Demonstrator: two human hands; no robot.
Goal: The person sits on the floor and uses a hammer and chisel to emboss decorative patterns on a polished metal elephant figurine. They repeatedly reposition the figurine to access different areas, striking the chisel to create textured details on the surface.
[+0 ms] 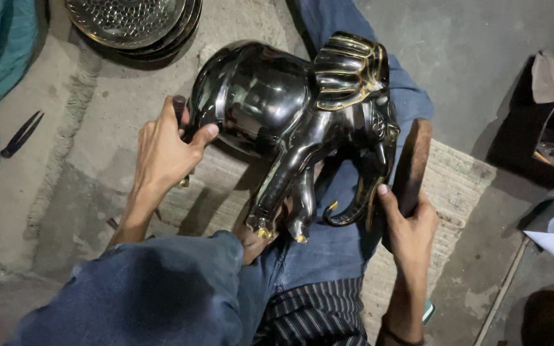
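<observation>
Nearest the camera, the person's blue-denim knee (161, 288) rises from the bottom edge of the view, beside a striped cloth (315, 314). Just beyond it, the right hand (411, 227) is wrapped around the lower end of a flat dark brown wooden block (413, 163), thumb pressed on its face. The glossy black metal elephant figure with gold-trimmed ears and feet (290, 122) lies tilted across the lap, over a woven beige mat (463, 186) on the grey concrete floor (469, 51). The left hand (165, 150) grips the elephant's rump, thumb on the metal. Farther off, a stack of hammered round metal plates (133, 22) sits at the top edge, and black pliers (20, 134) lie near the left edge.
</observation>
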